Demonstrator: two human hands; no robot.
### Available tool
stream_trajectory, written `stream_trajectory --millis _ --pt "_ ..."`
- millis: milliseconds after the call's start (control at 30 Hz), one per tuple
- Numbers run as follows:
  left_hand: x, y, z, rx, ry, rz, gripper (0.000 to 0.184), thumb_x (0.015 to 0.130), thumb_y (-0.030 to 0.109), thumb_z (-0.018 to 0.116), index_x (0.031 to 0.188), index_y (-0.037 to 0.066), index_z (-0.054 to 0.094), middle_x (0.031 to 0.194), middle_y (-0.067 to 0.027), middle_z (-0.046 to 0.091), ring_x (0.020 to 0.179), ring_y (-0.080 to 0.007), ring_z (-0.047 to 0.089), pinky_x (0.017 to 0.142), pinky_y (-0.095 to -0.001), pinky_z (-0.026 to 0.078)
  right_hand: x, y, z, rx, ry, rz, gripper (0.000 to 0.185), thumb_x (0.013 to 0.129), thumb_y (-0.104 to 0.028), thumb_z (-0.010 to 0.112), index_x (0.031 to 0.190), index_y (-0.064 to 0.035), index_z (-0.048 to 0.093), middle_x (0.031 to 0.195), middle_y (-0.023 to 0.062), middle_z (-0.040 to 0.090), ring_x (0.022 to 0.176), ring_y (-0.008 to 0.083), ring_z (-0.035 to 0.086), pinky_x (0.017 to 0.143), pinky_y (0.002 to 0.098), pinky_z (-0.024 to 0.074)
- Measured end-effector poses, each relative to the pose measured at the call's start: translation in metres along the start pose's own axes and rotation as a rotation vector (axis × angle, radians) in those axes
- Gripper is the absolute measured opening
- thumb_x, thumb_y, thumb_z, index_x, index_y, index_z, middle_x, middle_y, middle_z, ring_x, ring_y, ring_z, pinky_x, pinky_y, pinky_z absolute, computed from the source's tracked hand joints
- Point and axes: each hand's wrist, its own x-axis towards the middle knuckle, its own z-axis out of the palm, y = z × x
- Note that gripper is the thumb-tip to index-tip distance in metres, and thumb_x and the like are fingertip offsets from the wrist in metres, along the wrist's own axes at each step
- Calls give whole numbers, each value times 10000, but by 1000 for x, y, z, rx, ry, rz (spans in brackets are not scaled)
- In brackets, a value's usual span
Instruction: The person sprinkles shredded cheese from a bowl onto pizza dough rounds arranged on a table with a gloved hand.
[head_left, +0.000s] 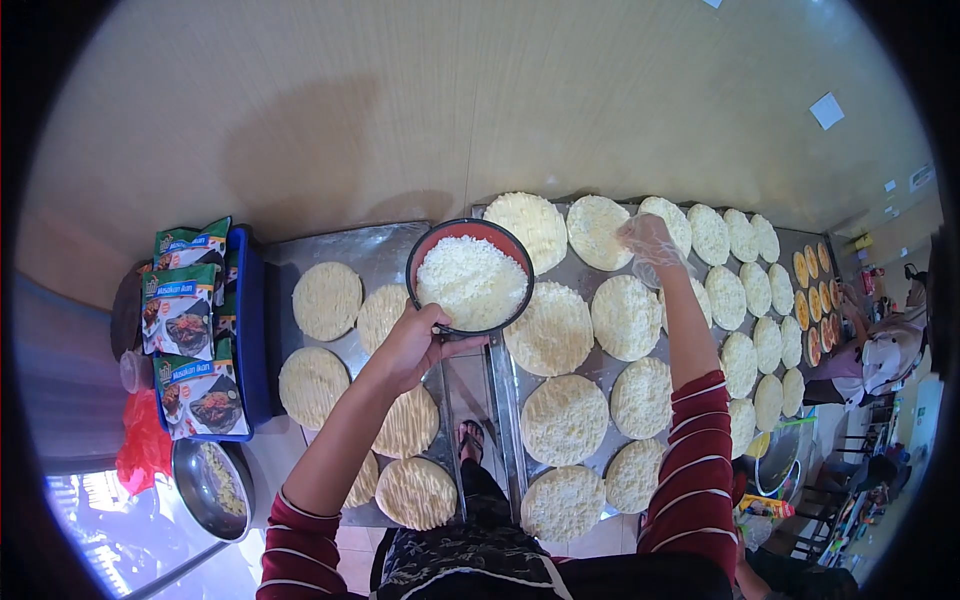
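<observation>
Head view: left hand (pixel 416 347) holds bowl (pixel 466 229), right hand (pixel 650 242) outstretched.

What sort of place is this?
Probably a small pizza kitchen or similar food workshop: rows of round, flat bases lie on metal trays, and the left hand holds a bowl of white shreds while the gloved right hand is over the bases.

Beneath and left of the left fingers (pixel 432 315), one grey desk (pixel 380 255) carries pale rounds (pixel 327 301); a blue crate (pixel 258 350) adjoins it farther left. Beneath the right fingers (pixel 640 236), a second desk (pixel 582 278) bears crumb-topped rounds (pixel 563 420) in rows, with orange-topped rounds (pixel 814 310) well beyond, rightward.
</observation>
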Motion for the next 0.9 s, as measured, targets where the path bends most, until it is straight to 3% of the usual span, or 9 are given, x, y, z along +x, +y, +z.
stream_trajectory --millis 133,233,333,400,533,600,700,900 --pt "-3 -2 -1 -10 -1 3 551 813 21 344 1339 -29 185 1309 -216 388 1132 -345 499 927 -438 489 -2 -8 -3 -128 -168 78 182 736 -176 630 778 -7 683 620 83 598 552 129 538 539 293 441" --pt "-3 -3 -4 -4 11 -8 559 812 24 354 1339 -24 172 1307 -213 386 1131 -341 500 923 -438 492 -8 -10 0 127 -44 -10 180 752 -166 637 803 2 680 647 88 619 581 135 565 564 286 457" --pt "-2 -4 -6 -4 45 -23 564 808 23 362 1337 -17 170 1300 -209 390 1131 -338 499 921 -438 495 -3 -29 -5 206 -155 151 166 758 -132 639 842 4 679 675 98 631 615 141 573 590 288 464" --pt "-2 -5 -6 -11 65 -28 564 806 22 364 1335 -13 171 1297 -206 393 1132 -337 498 920 -438 496 1 -39 -4 69 -94 132 143 737 -148 619 803 -43 689 736 158 642 678 230 632 655 330 495" --pt "-3 -5 -8 -17 49 -24 570 802 17 367 1334 -6 164 1301 -202 385 1133 -332 497 920 -437 497 13 -30 16 179 38 -34 137 719 -161 638 777 -48 690 737 164 643 671 256 632 650 349 496" --pt "-2 -6 -10 -18 29 -21 572 802 17 367 1336 -4 162 1303 -200 382 1132 -329 497 920 -436 498 17 -33 17 -2 37 -107 134 713 -152 631 763 -41 686 747 166 646 682 282 627 662 352 493" --pt "-2 -6 -12 -25 41 -25 573 800 18 367 1337 -2 165 1303 -196 383 1132 -325 498 919 -432 499 22 -41 15 -134 -21 -78 169 711 -100 621 846 -32 696 782 174 655 690 253 633 647 330 495" --pt "-3 -6 -16 -22 64 -29 576 799 19 372 1338 0 169 1302 -192 387 1131 -319 499 915 -426 503 20 -35 23 -1 47 -166 175 700 -106 633 845 -27 692 775 168 657 710 247 636 666 323 492"
